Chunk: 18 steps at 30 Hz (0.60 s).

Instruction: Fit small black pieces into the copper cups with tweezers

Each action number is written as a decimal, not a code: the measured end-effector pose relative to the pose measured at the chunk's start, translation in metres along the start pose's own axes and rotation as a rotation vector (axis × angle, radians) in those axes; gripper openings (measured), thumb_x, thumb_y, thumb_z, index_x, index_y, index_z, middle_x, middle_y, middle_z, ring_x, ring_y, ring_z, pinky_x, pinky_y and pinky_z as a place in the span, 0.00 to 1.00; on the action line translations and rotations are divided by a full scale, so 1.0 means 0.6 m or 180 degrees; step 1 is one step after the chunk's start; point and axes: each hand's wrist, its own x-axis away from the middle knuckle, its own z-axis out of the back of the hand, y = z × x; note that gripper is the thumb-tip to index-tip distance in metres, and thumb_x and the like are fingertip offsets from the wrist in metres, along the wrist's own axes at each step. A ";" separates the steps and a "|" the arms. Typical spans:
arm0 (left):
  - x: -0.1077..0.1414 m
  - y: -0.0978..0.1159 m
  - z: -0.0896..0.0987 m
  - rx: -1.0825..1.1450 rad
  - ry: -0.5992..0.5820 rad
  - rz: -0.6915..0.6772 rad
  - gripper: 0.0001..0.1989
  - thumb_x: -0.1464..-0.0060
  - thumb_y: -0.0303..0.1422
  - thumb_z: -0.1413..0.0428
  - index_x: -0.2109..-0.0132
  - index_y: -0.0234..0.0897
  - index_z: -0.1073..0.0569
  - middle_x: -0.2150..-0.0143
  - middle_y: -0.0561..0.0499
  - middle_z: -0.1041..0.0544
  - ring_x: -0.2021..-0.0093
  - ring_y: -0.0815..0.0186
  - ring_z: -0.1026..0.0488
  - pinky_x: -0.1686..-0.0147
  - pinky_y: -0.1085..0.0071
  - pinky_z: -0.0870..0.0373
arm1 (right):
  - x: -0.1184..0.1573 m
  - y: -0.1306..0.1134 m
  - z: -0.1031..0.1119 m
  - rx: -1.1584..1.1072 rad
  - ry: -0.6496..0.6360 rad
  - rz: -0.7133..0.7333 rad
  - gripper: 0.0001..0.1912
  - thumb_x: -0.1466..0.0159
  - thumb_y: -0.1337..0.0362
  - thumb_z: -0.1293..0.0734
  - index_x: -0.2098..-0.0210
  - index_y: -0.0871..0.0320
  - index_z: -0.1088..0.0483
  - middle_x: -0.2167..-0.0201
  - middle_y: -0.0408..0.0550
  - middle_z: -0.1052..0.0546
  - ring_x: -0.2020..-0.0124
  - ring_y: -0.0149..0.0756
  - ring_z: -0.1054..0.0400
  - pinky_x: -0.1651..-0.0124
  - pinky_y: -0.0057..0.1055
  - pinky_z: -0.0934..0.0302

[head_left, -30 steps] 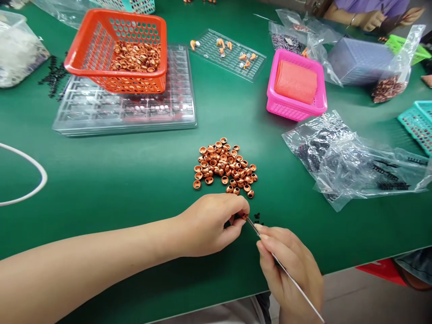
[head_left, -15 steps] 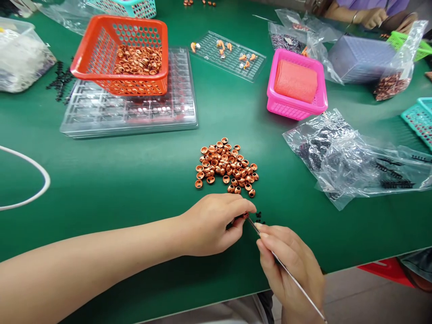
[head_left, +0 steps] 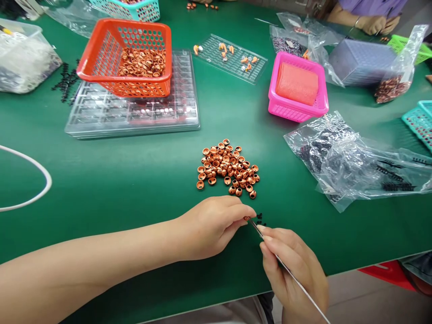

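My left hand (head_left: 212, 227) is closed, its thumb and forefinger pinching a small copper-coloured cup-shaped shell (head_left: 247, 218), mostly hidden by the fingers. In a pen grip, my right hand (head_left: 293, 265) holds a thin metal tool (head_left: 297, 281), which looks like tweezers. The tool's tip meets the shell at my left fingertips. Several tiny black parts (head_left: 259, 216) lie on the table just beyond the tip. Past my left hand is a loose pile of the same copper-coloured shells (head_left: 226, 165), some with their hollow side up.
An orange basket (head_left: 91, 60) of copper shells stands on clear plastic trays (head_left: 101, 128). A pink basket (head_left: 297, 114) holds a red foam block (head_left: 297, 83). Plastic bags (head_left: 351, 162) with black parts lie right. A white cable (head_left: 47, 180) loops left. Across the table are a co-worker's hands (head_left: 378, 24).
The pinched shell and the tool tip stay together at nearly the same place. My left fingers have closed up slightly around the shell. The whole view has shifted a little.
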 end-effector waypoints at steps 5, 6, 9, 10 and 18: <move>0.001 0.005 0.002 0.0306 -0.0002 0.0323 0.10 0.37 0.24 0.50 0.52 0.35 0.27 0.62 0.50 0.23 0.64 0.68 0.28 0.63 0.75 0.32 | 0.005 -0.002 0.001 -0.0119 0.0002 0.0042 0.18 0.40 0.79 0.32 0.51 0.63 0.31 0.54 0.55 0.22 0.54 0.38 0.25 0.55 0.37 0.27; 0.001 0.006 0.002 0.0351 0.0005 0.0368 0.10 0.37 0.24 0.50 0.53 0.35 0.27 0.63 0.50 0.23 0.64 0.68 0.28 0.63 0.75 0.32 | 0.007 -0.002 0.002 -0.0120 0.0003 0.0028 0.18 0.40 0.79 0.32 0.51 0.63 0.30 0.53 0.55 0.22 0.54 0.38 0.25 0.54 0.37 0.27; 0.000 0.007 0.003 0.0457 0.0035 0.0430 0.09 0.37 0.24 0.49 0.53 0.36 0.27 0.63 0.51 0.23 0.65 0.70 0.27 0.63 0.77 0.31 | 0.011 -0.004 0.003 -0.0088 0.0011 -0.0021 0.18 0.40 0.78 0.32 0.50 0.61 0.30 0.52 0.54 0.22 0.53 0.39 0.25 0.53 0.38 0.27; -0.001 0.007 0.004 0.0478 0.0041 0.0433 0.09 0.38 0.24 0.49 0.53 0.36 0.26 0.63 0.51 0.23 0.65 0.70 0.27 0.63 0.77 0.31 | 0.012 -0.004 0.003 -0.0082 0.0011 -0.0016 0.19 0.40 0.78 0.32 0.50 0.61 0.30 0.52 0.54 0.22 0.53 0.39 0.25 0.53 0.38 0.27; -0.004 0.009 0.005 0.0542 0.0042 0.0473 0.09 0.38 0.24 0.49 0.53 0.35 0.26 0.63 0.51 0.23 0.65 0.70 0.27 0.63 0.77 0.31 | 0.008 -0.006 0.004 -0.0078 0.0040 -0.0046 0.15 0.39 0.77 0.32 0.53 0.62 0.29 0.54 0.54 0.21 0.55 0.38 0.25 0.55 0.37 0.26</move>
